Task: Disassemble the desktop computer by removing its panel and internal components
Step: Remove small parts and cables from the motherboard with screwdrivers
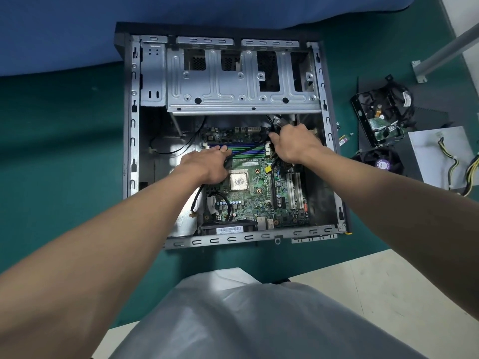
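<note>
Lying on green surface (64, 151): case (128, 125), blue cloth (64, 29).

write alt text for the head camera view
Two bare hands work inside an open desktop case on a green mat: the left hand lies over the memory slots, the right hand grips black cables beside them. A hard drive, fan and power supply lie outside, to the right.
</note>
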